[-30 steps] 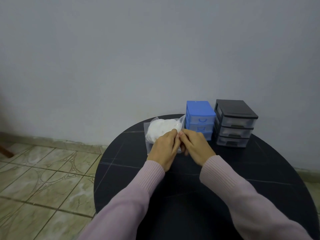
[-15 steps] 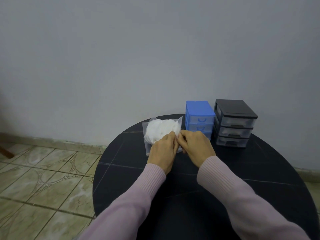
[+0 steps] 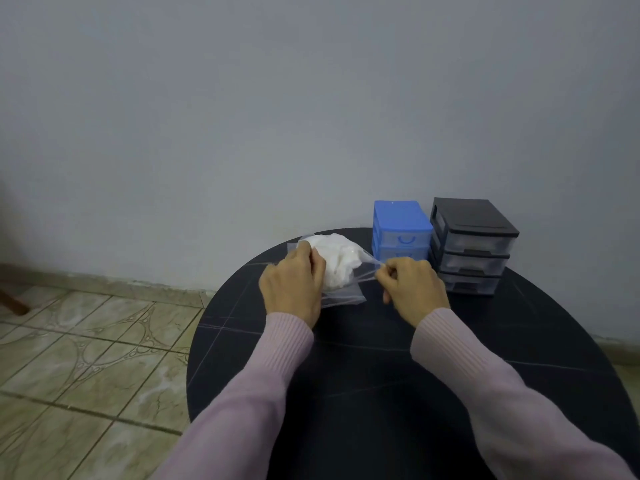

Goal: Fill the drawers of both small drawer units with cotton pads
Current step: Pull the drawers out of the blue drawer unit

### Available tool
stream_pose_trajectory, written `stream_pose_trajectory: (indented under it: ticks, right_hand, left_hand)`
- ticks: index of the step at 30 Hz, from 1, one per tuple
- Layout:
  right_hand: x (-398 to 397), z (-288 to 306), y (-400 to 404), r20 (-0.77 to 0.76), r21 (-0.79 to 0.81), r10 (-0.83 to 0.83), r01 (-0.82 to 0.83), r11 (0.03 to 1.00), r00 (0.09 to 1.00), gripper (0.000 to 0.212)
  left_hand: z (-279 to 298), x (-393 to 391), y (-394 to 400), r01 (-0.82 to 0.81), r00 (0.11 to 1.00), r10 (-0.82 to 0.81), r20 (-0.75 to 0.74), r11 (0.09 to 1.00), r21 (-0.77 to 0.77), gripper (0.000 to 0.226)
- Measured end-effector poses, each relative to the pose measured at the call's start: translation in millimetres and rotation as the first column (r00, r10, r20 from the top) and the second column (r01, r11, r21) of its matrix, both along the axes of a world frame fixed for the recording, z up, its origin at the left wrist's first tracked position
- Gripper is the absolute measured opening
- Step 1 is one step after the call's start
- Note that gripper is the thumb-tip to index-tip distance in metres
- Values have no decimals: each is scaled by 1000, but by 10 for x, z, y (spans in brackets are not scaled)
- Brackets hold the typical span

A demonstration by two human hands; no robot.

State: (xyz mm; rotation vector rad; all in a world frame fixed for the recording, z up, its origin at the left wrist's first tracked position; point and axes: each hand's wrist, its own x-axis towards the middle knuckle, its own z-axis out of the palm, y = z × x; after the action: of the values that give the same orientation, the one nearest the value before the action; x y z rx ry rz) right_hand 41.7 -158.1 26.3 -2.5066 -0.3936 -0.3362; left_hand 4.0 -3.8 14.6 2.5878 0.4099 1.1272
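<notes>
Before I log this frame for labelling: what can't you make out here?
Head view only:
- Pad count: bag bunches the pads.
- Blue unit: lowest drawer behind right hand.
- Black unit: frosted drawers hide contents.
- Left hand: fingertips hidden behind its own back.

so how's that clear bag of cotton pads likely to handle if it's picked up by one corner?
Probably floppy: the film of the clear bag stretches into a thin taut corner where the right hand pinches it. Likely light, since the white cotton pads bulge loosely inside. It may sag or slide, as the left hand holds it on the table.
</notes>
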Motion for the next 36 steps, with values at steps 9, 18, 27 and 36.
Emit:
stream_pose_trajectory:
  ticks: [9, 18, 27, 36]
  right_hand:
    - [32, 41, -72, -76, 71, 40, -34, 997, 996, 35]
    - [31, 55, -80, -194, 271, 256, -199, 942, 947, 38]
    - [119, -2, -151, -363, 252, 255, -170, 953, 896, 33]
    - [-31, 53, -58, -41, 390, 229, -196, 900, 972, 26]
  left_hand:
    - [-33, 56, 31, -6, 988, -18, 151, 988, 154, 27]
    - [-157, 123, 59, 640, 677, -658, -329, 748, -178, 126]
    - [-165, 191, 130, 620, 761, -619, -195, 782, -59, 69]
    - [-174, 182, 78, 606, 761, -618, -198, 786, -126, 80]
